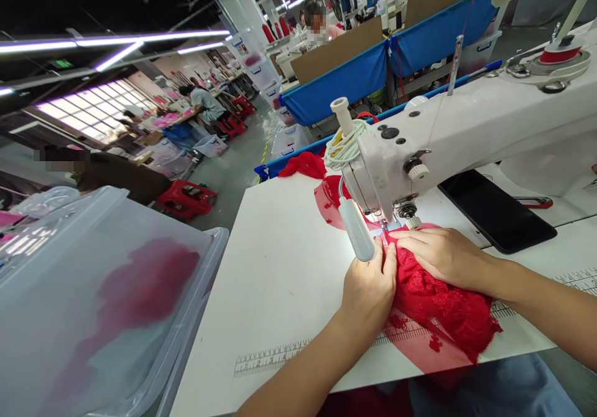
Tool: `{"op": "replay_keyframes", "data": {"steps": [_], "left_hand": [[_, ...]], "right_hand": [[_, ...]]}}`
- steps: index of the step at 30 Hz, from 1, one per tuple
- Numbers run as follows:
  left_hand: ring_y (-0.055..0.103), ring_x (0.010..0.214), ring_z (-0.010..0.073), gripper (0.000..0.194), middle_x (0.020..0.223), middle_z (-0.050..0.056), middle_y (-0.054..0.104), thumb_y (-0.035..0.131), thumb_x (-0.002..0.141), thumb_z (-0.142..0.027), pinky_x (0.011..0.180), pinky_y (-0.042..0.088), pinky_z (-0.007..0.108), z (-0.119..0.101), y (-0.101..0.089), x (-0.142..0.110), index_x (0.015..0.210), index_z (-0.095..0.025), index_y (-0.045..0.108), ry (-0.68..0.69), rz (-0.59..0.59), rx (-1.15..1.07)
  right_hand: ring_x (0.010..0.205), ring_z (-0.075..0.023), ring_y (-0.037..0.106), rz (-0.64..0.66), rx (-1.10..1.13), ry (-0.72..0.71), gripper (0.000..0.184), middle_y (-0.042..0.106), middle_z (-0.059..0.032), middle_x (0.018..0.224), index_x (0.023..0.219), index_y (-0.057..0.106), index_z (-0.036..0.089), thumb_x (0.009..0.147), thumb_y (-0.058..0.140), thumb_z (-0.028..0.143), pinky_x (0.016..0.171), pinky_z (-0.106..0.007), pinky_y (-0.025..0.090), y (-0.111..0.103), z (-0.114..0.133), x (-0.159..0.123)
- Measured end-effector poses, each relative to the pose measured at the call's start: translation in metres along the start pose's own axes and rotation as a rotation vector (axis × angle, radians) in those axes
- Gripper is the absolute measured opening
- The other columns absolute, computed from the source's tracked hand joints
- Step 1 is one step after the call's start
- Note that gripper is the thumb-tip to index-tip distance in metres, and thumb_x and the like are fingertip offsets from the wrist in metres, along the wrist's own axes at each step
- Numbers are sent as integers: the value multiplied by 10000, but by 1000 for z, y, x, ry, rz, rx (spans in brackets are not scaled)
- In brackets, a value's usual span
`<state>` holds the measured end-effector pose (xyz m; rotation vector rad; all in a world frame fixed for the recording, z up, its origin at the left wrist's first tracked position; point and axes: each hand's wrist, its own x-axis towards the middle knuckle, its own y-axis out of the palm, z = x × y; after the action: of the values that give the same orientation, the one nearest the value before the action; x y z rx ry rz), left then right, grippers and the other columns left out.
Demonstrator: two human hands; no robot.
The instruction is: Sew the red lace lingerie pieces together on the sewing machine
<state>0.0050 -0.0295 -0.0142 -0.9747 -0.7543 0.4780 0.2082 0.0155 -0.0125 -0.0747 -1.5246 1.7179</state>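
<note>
The left hand (pixel 370 283) is bending its thumb and forefinger close together at the edge of the red lace fabric (pixel 433 299), right of centre; whether they are pinching or only pressing, I cannot tell. The right hand (pixel 441 255) is lying over the fabric with fingers nearly straight, pointing left, its thumb hidden. The fabric is spreading between and below the hands, its long axis slanting from the needle area (pixel 384 225) down to the lower right. Both sets of fingertips are sitting just below the needle; neither is clearly nearer. Outward, a small lamp (pixel 357 229) is hanging beside the left fingertips, the sewing machine (pixel 466 121) is filling the upper right, and a black phone (pixel 498 211) is lying right of the right hand.
</note>
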Motion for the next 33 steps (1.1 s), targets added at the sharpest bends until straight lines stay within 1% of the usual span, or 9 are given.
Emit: {"op": "replay_keyframes", "data": {"steps": [3,5,9,14,17,19,24,29,33], "left_hand": [[719,909,247,362,1198,219,698,553,889,13,639,573,307,-2,0,-2,1226,-76,652,8,-5,-9],[710,826,224,349,1157,209,711,554,891,0,606,551,300,-4,0,-3,1217,-74,655,10,-27,5],[638,653,170,382,1135,206,711,515,893,6,552,500,300,-4,-2,0,1252,-51,631,-48,-36,70],[629,699,175,350,1184,169,697,485,846,54,538,472,294,1,-3,5,1093,-93,684,-50,42,63],[656,770,191,363,1225,170,684,459,860,47,579,499,304,3,-2,5,1111,-104,674,-22,76,59],[658,754,193,375,1178,175,699,446,865,45,569,490,310,3,-2,4,1136,-97,664,-20,71,62],[630,674,182,329,1035,154,723,454,872,46,521,432,306,3,-4,4,1074,-102,667,-36,66,19],[648,733,212,319,1043,164,723,433,921,-5,548,462,329,3,-5,6,1125,-95,661,-60,138,-12],[640,753,219,300,1102,168,715,439,906,10,585,471,342,4,-6,8,1064,-91,673,-34,136,33]], "right_hand": [[1050,-213,709,37,56,-22,400,733,-94,1201,1146,704,179,872,442,52,962,-395,581,-4,1,0],[1055,-210,705,65,68,-25,376,734,-87,1202,1125,709,186,880,451,65,946,-383,588,-5,1,-1],[1042,-222,712,45,-27,29,406,714,-85,1249,1177,684,180,876,439,61,914,-381,600,-2,2,-2],[1027,-212,715,12,-98,49,393,722,-74,1234,1143,679,187,869,431,50,906,-347,590,3,1,-2],[1011,-212,717,3,-95,38,376,728,-81,1218,1109,679,182,866,427,45,894,-345,587,2,1,-1],[999,-211,718,9,-85,31,373,729,-85,1214,1083,679,183,857,424,33,885,-348,588,1,2,-1],[997,-196,714,14,-74,14,326,761,-61,1114,934,669,207,846,418,18,910,-321,569,-2,4,-1],[996,-208,717,7,-111,34,342,734,-66,1208,1005,677,190,837,429,25,874,-324,585,-1,3,-1],[963,-213,724,10,-124,35,345,731,-67,1217,1015,684,176,841,426,26,857,-335,592,-1,3,-1]]}}
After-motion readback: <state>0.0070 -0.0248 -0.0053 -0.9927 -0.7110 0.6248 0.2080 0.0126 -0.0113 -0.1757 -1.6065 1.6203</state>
